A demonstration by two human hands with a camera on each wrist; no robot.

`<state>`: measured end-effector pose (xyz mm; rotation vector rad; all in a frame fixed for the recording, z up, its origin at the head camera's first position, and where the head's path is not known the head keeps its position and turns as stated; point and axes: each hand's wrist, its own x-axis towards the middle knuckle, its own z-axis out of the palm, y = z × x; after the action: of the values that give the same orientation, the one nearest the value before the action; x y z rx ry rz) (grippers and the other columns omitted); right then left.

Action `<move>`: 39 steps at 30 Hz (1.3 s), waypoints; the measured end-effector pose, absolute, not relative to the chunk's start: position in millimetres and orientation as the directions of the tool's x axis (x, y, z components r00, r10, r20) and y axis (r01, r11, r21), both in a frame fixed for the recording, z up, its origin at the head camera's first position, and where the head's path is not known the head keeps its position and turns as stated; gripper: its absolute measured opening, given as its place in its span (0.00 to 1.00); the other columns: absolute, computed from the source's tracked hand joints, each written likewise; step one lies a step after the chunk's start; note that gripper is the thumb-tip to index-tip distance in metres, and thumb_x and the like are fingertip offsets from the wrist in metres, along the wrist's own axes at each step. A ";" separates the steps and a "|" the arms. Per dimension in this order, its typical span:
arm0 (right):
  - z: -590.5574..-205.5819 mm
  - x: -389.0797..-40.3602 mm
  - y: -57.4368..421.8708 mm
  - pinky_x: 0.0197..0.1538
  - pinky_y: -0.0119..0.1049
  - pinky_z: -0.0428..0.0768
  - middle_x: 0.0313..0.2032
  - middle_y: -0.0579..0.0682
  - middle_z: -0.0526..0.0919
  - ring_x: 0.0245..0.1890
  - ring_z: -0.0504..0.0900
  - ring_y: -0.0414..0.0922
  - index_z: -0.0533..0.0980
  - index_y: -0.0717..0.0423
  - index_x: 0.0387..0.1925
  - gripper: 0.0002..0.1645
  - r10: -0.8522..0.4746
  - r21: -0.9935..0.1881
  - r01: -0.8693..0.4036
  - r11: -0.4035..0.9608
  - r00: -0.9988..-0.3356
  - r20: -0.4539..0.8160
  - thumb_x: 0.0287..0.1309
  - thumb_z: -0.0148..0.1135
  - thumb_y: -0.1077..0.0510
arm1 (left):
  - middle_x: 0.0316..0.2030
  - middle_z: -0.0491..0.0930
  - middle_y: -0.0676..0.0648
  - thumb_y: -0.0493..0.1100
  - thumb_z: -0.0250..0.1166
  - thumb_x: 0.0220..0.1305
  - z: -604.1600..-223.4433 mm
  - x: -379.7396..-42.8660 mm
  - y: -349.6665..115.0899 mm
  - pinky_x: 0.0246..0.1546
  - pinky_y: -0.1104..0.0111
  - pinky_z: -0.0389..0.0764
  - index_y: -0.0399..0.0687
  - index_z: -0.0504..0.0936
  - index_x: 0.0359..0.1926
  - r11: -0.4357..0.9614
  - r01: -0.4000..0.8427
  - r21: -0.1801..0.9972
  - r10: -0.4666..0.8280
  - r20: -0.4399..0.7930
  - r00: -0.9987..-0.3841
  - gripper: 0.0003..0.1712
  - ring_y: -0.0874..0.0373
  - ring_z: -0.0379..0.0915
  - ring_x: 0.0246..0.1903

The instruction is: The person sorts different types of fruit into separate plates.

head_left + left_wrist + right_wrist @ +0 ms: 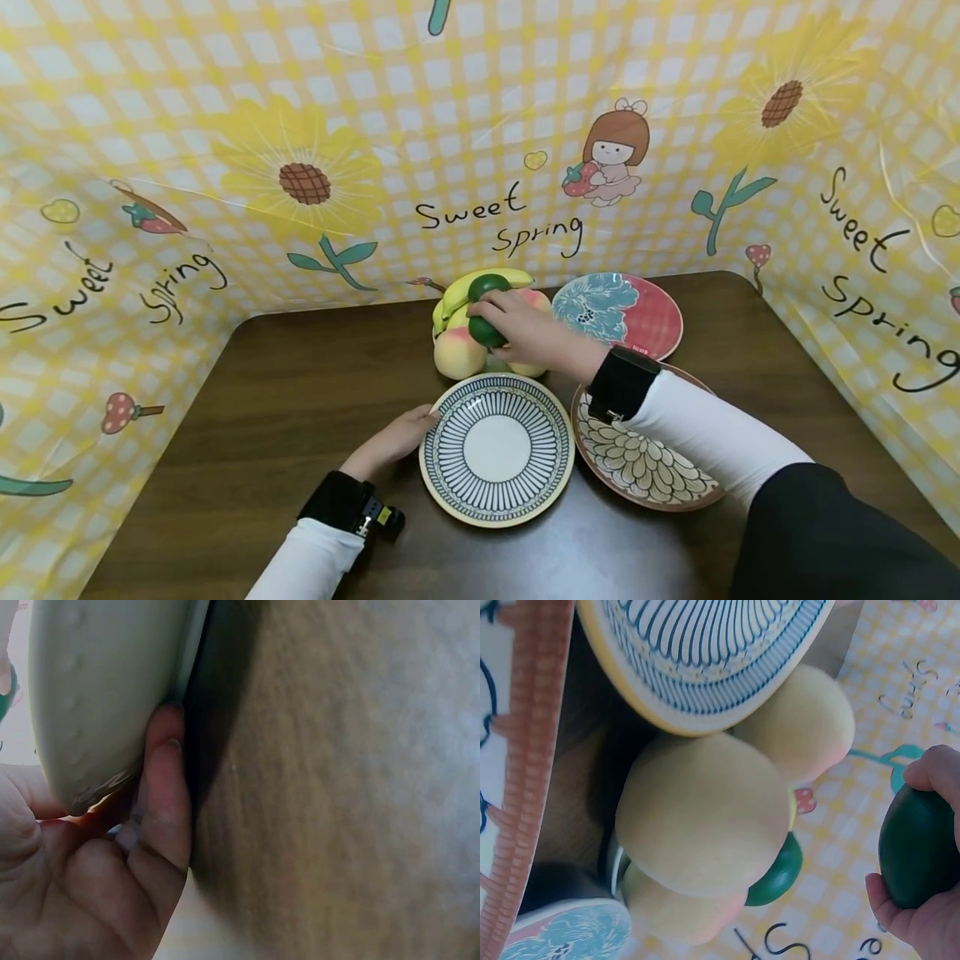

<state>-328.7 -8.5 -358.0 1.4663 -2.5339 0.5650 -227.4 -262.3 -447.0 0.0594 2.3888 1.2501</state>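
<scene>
In the head view, my right hand [525,329] grips a dark green oval fruit [487,332] over a heap of fruit. The right wrist view shows my thumb and fingers curled round this green fruit [919,847]. A second dark green fruit [489,286] lies in the heap, along with yellow bananas [453,296] and several pale peaches [459,354]. At the front, my left hand [401,433] pinches the left rim of a round blue-and-white striped plate [497,450]. In the left wrist view, fingers [165,787] reach under that plate's pale underside [105,690].
A brown-rimmed plate with a petal pattern [652,467] lies to the right, partly behind my right forearm. Behind it, a red plate with a blue flower [652,312] stands near the back edge of the dark wooden table [300,392]. Yellow checked cloth [420,125] walls the back and sides.
</scene>
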 end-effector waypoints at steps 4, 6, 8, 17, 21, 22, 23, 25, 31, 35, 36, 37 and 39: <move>-356.9 -317.9 -9.0 0.66 0.50 0.77 0.61 0.61 0.74 0.63 0.74 0.57 0.71 0.59 0.63 0.36 -0.819 -0.234 -0.882 0.410 -0.469 0.332 0.53 0.74 0.66 | 0.47 0.82 0.38 0.42 0.40 0.82 -446.2 -226.9 -262.7 0.62 0.57 0.71 0.28 0.68 0.67 0.589 -0.156 0.793 0.245 -0.360 -0.900 0.25 0.56 0.78 0.48; -357.3 -313.2 -9.5 0.66 0.49 0.76 0.60 0.61 0.74 0.62 0.75 0.56 0.71 0.60 0.63 0.37 -0.829 -0.213 -0.894 0.394 -0.446 0.338 0.52 0.75 0.66 | 0.48 0.82 0.38 0.43 0.40 0.82 -446.1 -226.9 -262.3 0.64 0.54 0.70 0.29 0.67 0.68 0.586 -0.169 0.793 0.238 -0.367 -0.899 0.26 0.55 0.78 0.48; -358.2 -308.9 -10.0 0.66 0.48 0.76 0.60 0.60 0.75 0.61 0.75 0.56 0.71 0.60 0.64 0.38 -0.839 -0.194 -0.904 0.382 -0.427 0.337 0.52 0.76 0.65 | 0.48 0.82 0.38 0.43 0.40 0.82 -446.6 -226.8 -262.0 0.64 0.53 0.70 0.29 0.66 0.69 0.588 -0.178 0.789 0.230 -0.374 -0.899 0.26 0.55 0.78 0.48; -365.0 -289.6 -11.0 0.62 0.45 0.80 0.61 0.56 0.76 0.60 0.76 0.54 0.71 0.55 0.63 0.38 -0.876 -0.133 -0.920 0.368 -0.391 0.283 0.52 0.78 0.61 | 0.49 0.82 0.38 0.44 0.41 0.82 -448.5 -226.9 -262.8 0.59 0.60 0.73 0.31 0.69 0.67 0.596 -0.157 0.788 0.232 -0.356 -0.905 0.25 0.58 0.77 0.47; -370.3 -281.6 -11.8 0.62 0.42 0.79 0.59 0.55 0.76 0.57 0.76 0.52 0.71 0.56 0.63 0.38 -0.900 -0.117 -0.937 0.329 -0.349 0.261 0.51 0.79 0.60 | 0.48 0.81 0.38 0.43 0.41 0.82 -449.9 -227.1 -264.1 0.52 0.67 0.73 0.29 0.70 0.65 0.580 -0.134 0.804 0.259 -0.338 -0.905 0.24 0.62 0.76 0.43; -371.7 -279.6 -11.9 0.62 0.42 0.79 0.59 0.54 0.76 0.57 0.76 0.51 0.71 0.55 0.63 0.39 -0.906 -0.115 -0.940 0.322 -0.341 0.251 0.51 0.79 0.60 | 0.48 0.81 0.38 0.42 0.41 0.82 -450.5 -227.1 -264.3 0.51 0.68 0.73 0.29 0.70 0.64 0.574 -0.134 0.807 0.262 -0.337 -0.904 0.24 0.62 0.76 0.42; -373.2 -277.8 -12.1 0.62 0.41 0.79 0.59 0.54 0.76 0.57 0.76 0.51 0.71 0.54 0.63 0.39 -0.911 -0.107 -0.942 0.319 -0.336 0.240 0.51 0.79 0.59 | 0.48 0.81 0.38 0.42 0.41 0.82 -450.9 -227.2 -264.5 0.51 0.69 0.73 0.29 0.69 0.65 0.569 -0.134 0.811 0.266 -0.336 -0.903 0.24 0.63 0.75 0.42; -376.0 -273.9 -12.2 0.62 0.41 0.79 0.59 0.53 0.76 0.57 0.76 0.50 0.71 0.53 0.63 0.39 -0.919 -0.098 -0.944 0.314 -0.328 0.219 0.50 0.79 0.59 | 0.48 0.82 0.37 0.42 0.41 0.82 -451.5 -227.2 -265.1 0.50 0.69 0.74 0.28 0.69 0.65 0.562 -0.133 0.816 0.275 -0.336 -0.901 0.24 0.63 0.76 0.41; -385.2 -265.9 -12.3 0.61 0.40 0.79 0.60 0.52 0.76 0.57 0.76 0.50 0.71 0.51 0.64 0.39 -0.937 -0.080 -0.952 0.294 -0.304 0.174 0.52 0.77 0.58 | 0.45 0.82 0.37 0.42 0.40 0.83 -450.5 -227.4 -265.2 0.46 0.69 0.75 0.27 0.68 0.64 0.545 -0.141 0.826 0.283 -0.340 -0.897 0.24 0.63 0.77 0.37; -389.9 -260.1 -11.4 0.64 0.40 0.78 0.61 0.52 0.76 0.60 0.76 0.50 0.70 0.50 0.64 0.37 -0.952 -0.058 -0.960 0.272 -0.278 0.129 0.54 0.75 0.58 | 0.43 0.83 0.39 0.42 0.40 0.83 -450.1 -228.2 -265.2 0.43 0.70 0.75 0.27 0.68 0.64 0.527 -0.149 0.837 0.293 -0.343 -0.893 0.23 0.65 0.77 0.34; -390.4 -258.3 -11.3 0.65 0.40 0.78 0.61 0.53 0.76 0.60 0.76 0.50 0.71 0.51 0.64 0.36 -0.956 -0.051 -0.963 0.264 -0.268 0.120 0.54 0.75 0.57 | 0.42 0.83 0.39 0.42 0.40 0.83 -449.9 -228.2 -265.3 0.43 0.70 0.75 0.27 0.68 0.64 0.524 -0.148 0.839 0.295 -0.341 -0.892 0.23 0.65 0.76 0.34; -391.5 -257.0 -11.3 0.66 0.41 0.77 0.62 0.53 0.76 0.61 0.76 0.50 0.70 0.50 0.64 0.36 -0.959 -0.049 -0.965 0.259 -0.262 0.107 0.54 0.75 0.57 | 0.42 0.82 0.40 0.42 0.40 0.83 -449.8 -228.2 -265.5 0.43 0.70 0.75 0.27 0.68 0.63 0.525 -0.146 0.839 0.298 -0.341 -0.892 0.23 0.65 0.76 0.33; -392.5 -253.7 -11.2 0.67 0.42 0.76 0.62 0.53 0.76 0.61 0.75 0.51 0.70 0.50 0.64 0.36 -0.964 -0.046 -0.968 0.248 -0.251 0.085 0.54 0.75 0.57 | 0.41 0.82 0.40 0.42 0.40 0.83 -449.3 -228.2 -266.1 0.42 0.70 0.75 0.27 0.68 0.63 0.526 -0.139 0.839 0.304 -0.338 -0.891 0.23 0.65 0.76 0.33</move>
<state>-253.7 -11.2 -392.5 1.8979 -2.4504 0.1368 -228.2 -266.1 -449.3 0.1348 2.3213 1.3338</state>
